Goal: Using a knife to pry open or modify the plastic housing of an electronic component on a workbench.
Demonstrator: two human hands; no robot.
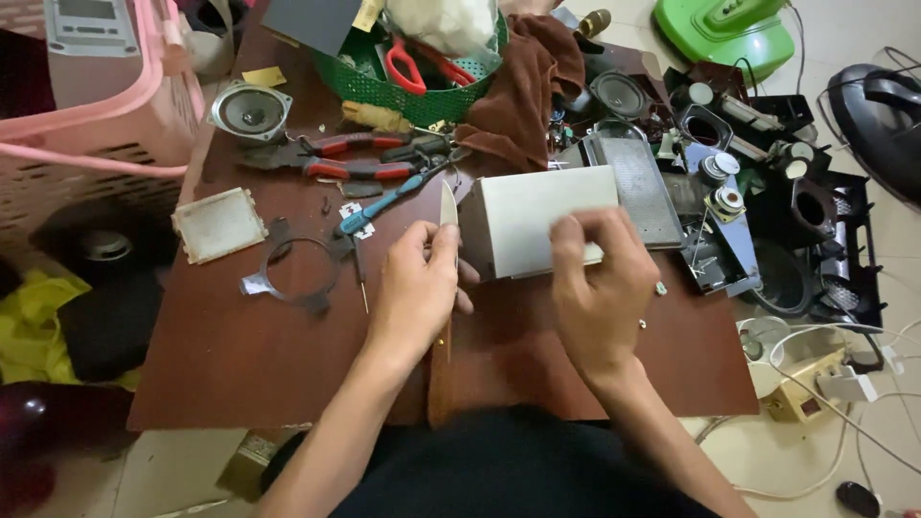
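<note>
A cluttered brown worktable [240, 355] seen from above: a green mesh basket [403, 94] holding red-handled scissors [408, 67] sits at the far edge, with a brown cloth [523, 91] draped just beside it. Red-handled pliers [350, 158] and a blue-handled screwdriver [384, 203] lie between the basket and the hands, a loose speaker [249, 110] and a small framed mesh panel [219, 223] farther left, a flat metal ring bracket [293, 273] near the left hand. A grey perforated grille [638, 187] touches the far right side of the white box. At centre, the white box-shaped casing [532, 221] rests on the table. The right hand [600, 283] grips its near edge, fingers curled over it. The left hand [422, 283], just beside the casing's left end, is closed around a knife [448, 206], its blade pointing away along that end.
</note>
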